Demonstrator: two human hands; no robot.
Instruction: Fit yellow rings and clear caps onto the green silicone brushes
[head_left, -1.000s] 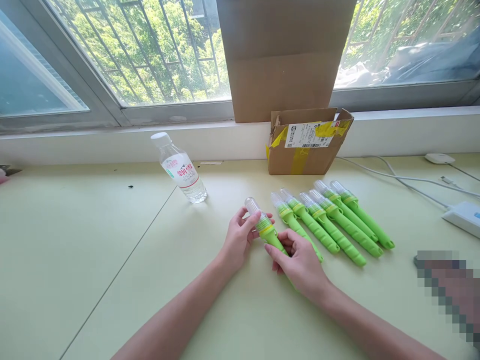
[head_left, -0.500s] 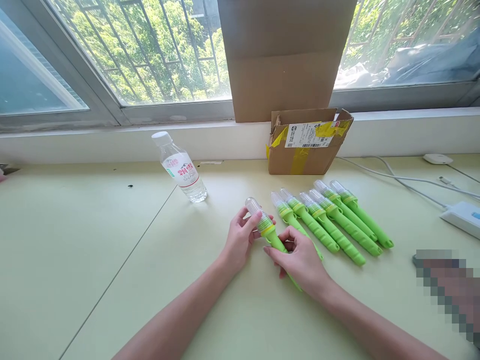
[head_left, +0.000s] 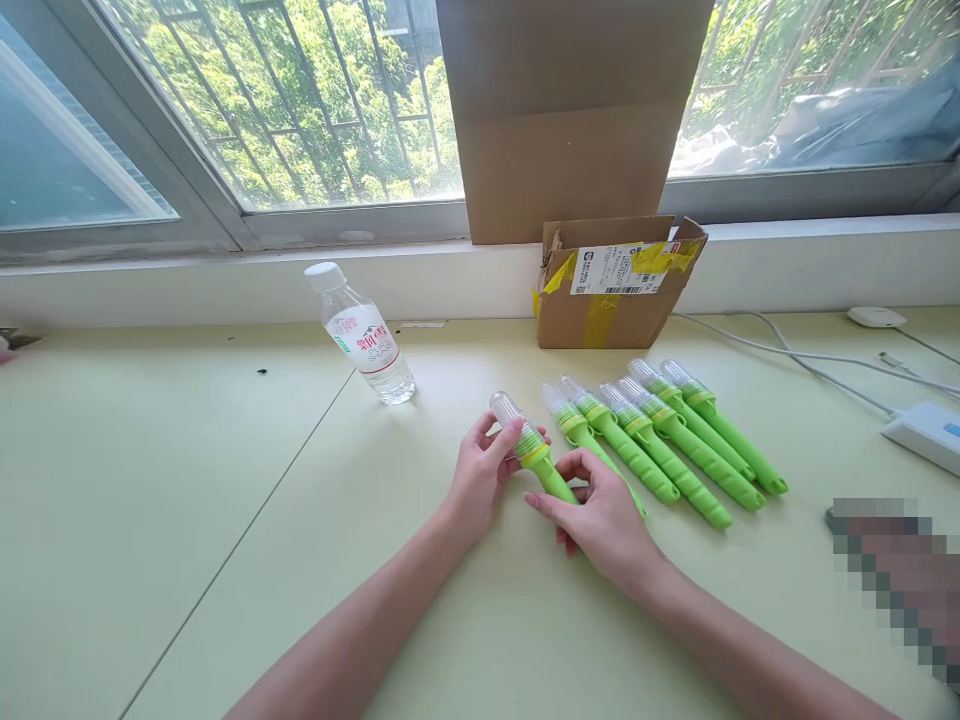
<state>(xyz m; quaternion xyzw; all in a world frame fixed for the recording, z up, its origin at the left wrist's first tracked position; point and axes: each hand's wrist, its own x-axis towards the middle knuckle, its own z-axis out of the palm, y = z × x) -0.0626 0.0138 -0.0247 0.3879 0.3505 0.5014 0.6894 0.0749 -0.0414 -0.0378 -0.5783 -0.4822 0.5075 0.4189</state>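
A bright green stick [head_left: 553,480] with a clear domed cap and a yellow band is held between both hands over the table. My left hand [head_left: 484,470] is closed around its clear cap, thumb on the near side. Lower down, my right hand [head_left: 600,510] grips the green handle between thumb and fingers, hiding the handle's bottom end. Just right of the hands, several similar green sticks [head_left: 675,440] lie side by side, their clear caps pointing to the upper left.
A water bottle [head_left: 366,340] with a white cap stands to the left. Behind the sticks is an open cardboard box [head_left: 570,320]. Cables lead to a white power strip [head_left: 926,435] at right, above a pixelated object [head_left: 900,580]. Everything rests on a pale yellow-green table [head_left: 187,480].
The stick's lower end, which showed below my right hand before, is now out of sight. My right hand's fingers have shifted slightly; my left hand has stayed in place.
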